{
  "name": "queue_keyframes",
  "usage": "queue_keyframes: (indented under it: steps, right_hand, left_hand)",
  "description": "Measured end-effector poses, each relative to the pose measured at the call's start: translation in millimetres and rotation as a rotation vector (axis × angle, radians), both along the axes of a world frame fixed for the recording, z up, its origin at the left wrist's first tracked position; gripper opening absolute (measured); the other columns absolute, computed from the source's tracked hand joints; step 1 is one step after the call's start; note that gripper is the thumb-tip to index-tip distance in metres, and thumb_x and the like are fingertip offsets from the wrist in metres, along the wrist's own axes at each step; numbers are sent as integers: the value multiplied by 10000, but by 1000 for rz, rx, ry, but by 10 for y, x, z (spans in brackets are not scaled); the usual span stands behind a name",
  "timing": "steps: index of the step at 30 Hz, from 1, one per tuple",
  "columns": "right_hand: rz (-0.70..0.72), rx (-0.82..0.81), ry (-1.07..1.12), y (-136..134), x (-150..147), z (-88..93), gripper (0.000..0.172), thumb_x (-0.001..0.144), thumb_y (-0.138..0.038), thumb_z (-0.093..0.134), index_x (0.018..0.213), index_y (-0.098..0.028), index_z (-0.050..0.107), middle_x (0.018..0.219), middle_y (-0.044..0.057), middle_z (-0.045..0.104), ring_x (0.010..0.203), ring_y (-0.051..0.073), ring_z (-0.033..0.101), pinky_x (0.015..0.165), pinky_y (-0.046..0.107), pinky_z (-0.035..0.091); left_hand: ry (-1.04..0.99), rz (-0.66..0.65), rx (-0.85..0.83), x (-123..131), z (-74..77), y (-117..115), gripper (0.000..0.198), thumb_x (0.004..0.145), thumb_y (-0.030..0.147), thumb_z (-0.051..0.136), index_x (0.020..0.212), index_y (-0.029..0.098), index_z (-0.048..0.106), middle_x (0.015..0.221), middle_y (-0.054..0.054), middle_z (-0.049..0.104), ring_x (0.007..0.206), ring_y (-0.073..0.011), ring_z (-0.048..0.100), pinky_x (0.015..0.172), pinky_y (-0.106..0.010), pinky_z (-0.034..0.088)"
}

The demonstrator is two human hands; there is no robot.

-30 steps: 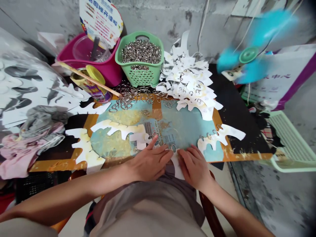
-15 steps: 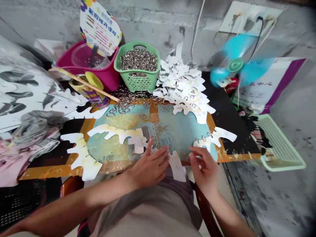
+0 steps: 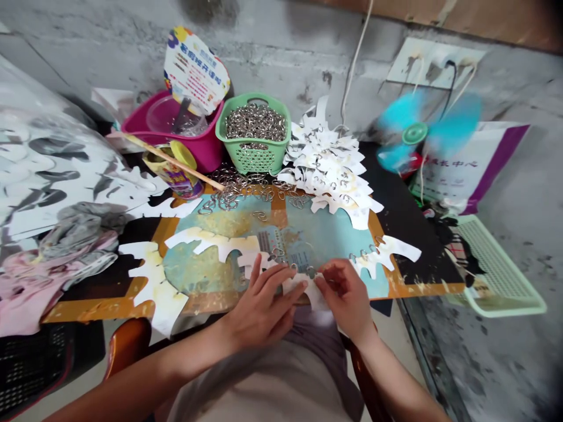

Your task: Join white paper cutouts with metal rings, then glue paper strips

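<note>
Stained concrete wall rises behind a black-topped counter, where a blurred teal fan stands near the far right corner. A scuffed blue-and-orange board lies on the counter, and at its near edge, between both hands, sits a white paper cutout. The right hand is curled, with thumb and fingers pinched together on the cutout. The left hand is spread, its fingers angled across the board with their tips reaching the cutout's left side. A small metal ring seems to sit at the cutout's upper edge, though the fingers make it hard to see. Keeping both hands this close gives steady control of so small a piece. More rings lie in a loose heap beyond the board, below a green basket full of them. A stack of paper cutouts rises beside the basket.
</note>
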State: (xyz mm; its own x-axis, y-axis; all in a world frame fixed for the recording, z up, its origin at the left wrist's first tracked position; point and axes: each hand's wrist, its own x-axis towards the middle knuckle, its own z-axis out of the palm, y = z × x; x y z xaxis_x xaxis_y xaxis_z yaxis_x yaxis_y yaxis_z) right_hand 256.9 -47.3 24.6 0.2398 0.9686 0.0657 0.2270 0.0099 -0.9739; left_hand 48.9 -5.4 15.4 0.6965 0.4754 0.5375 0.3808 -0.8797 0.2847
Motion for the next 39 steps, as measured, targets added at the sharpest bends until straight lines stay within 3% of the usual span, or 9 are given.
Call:
queue_keyframes:
  steps: [4, 7, 9, 12, 15, 19, 26, 31, 39]
  right_hand:
    - [-64, 29, 150, 24, 17, 137, 367, 836, -262, 726, 1139, -271, 520, 838, -13, 667, 779, 151, 661, 718, 262, 542]
    - [6, 15, 198, 11, -4, 275, 469, 821, -242, 745, 1226, -283, 512, 778, -28, 658, 744, 145, 657, 720, 267, 543]
    - [57, 15, 258, -6, -23, 355, 497, 819, -232, 750, 1253, -288, 514, 771, -32, 651, 734, 134, 643, 713, 255, 533]
    - [104, -24, 468, -16, -53, 415, 533, 771, -217, 796, 1233, -278, 538, 738, -47, 613, 671, 106, 599, 643, 214, 497]
    - [149, -102, 750, 8, -86, 383, 546, 698, -200, 844, 1162, -247, 562, 691, -63, 557, 600, 81, 541, 573, 183, 442]
    - [236, -139, 948, 67, -67, 299, 526, 725, -315, 829, 1152, -248, 530, 695, -52, 547, 567, 88, 505, 520, 185, 400]
    - [319, -107, 743, 96, -17, 377, 531, 769, -281, 814, 1166, -297, 461, 790, -37, 638, 588, 89, 537, 535, 183, 408]
    - [259, -56, 838, 94, -169, 277, 541, 703, -255, 831, 1099, -303, 465, 613, -96, 521, 501, 92, 446, 500, 193, 369]
    - [365, -269, 899, 173, -43, 267, 636, 660, -666, 727, 1110, -247, 568, 858, 32, 642, 621, 182, 573, 518, 284, 453]
  left_hand:
    - [-170, 30, -49, 1, 226, 46, 701, 822, 132, 616, 1473, 188, 363, 1363, -189, 427, 1312, -327, 439, 1161, -679, 183]
    - [-47, 78, -209, 101, 469, 233, 466, 870, 312, 655, 1297, 151, 563, 1381, -214, 428, 1350, -374, 391, 1149, -681, 188]
    - [17, -53, -344, 167, 602, 402, 169, 916, 304, 609, 969, 179, 710, 1295, -169, 508, 1336, -349, 413, 1143, -630, 250]
    - [-9, -359, -568, 217, 694, 579, 266, 936, 301, 593, 732, 178, 713, 1217, -138, 563, 1355, -292, 401, 1143, -467, 331]
    - [-134, -491, -753, 229, 664, 586, 332, 943, 382, 578, 708, 179, 693, 1126, -121, 610, 1358, -273, 392, 1182, -426, 273]
    - [-236, -383, -909, 227, 578, 489, 473, 950, 472, 535, 588, 175, 595, 1099, -110, 626, 1336, -276, 400, 1203, -425, 213]
    - [-262, -241, -941, 218, 569, 494, 491, 943, 478, 542, 562, 170, 566, 1147, -121, 607, 1355, -271, 355, 1166, -398, 267]
    - [-293, -375, -964, 228, 513, 476, 535, 942, 564, 504, 567, 189, 572, 752, -78, 621, 1326, -267, 402, 1178, -417, 253]
    - [-226, -145, -805, 222, 426, 527, 430, 912, 497, 582, 650, 172, 687, 1189, -121, 558, 1230, -269, 501, 1079, -421, 395]
